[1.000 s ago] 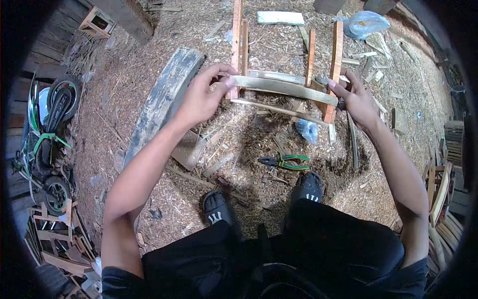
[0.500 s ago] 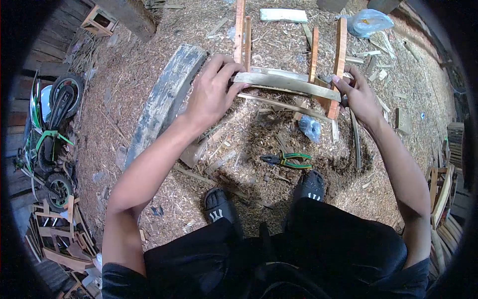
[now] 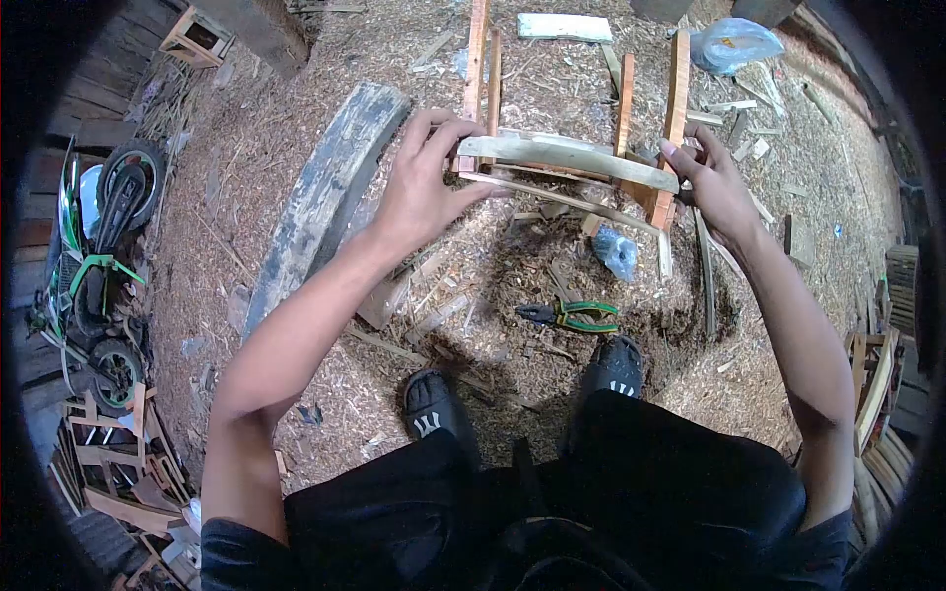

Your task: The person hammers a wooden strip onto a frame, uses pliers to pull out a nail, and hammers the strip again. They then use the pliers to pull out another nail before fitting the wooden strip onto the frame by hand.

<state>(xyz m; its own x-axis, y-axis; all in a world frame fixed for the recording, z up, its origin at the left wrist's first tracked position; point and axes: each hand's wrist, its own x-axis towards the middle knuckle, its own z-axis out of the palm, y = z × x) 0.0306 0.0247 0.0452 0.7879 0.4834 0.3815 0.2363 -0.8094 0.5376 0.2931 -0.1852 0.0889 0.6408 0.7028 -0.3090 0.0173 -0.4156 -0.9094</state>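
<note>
A wooden frame (image 3: 675,108) of upright reddish-brown pieces stands in front of me, with a pale curved slat (image 3: 567,154) across its near side. My left hand (image 3: 424,182) is at the frame's left end, its fingers curled round the left upright and its thumb stretched out below the slat. At the other end, my right hand (image 3: 721,187) grips the right upright, thumb close to the slat's tip; its other fingers are partly hidden. Below the frame, pliers (image 3: 572,315) with green-and-yellow handles lie on the ground near my feet.
A thick weathered beam (image 3: 325,197) lies left of the frame. Wood shavings and offcuts cover the ground. Plastic bags (image 3: 734,45) lie at the back right, with blue plastic (image 3: 616,253) below the frame. A small motorbike (image 3: 99,266) and piled wooden pieces (image 3: 123,463) are at far left.
My left thumb has moved down away from the slat, exposing the foot of the left upright. The frame and slat have shifted very slightly; my right hand stays at its end.
</note>
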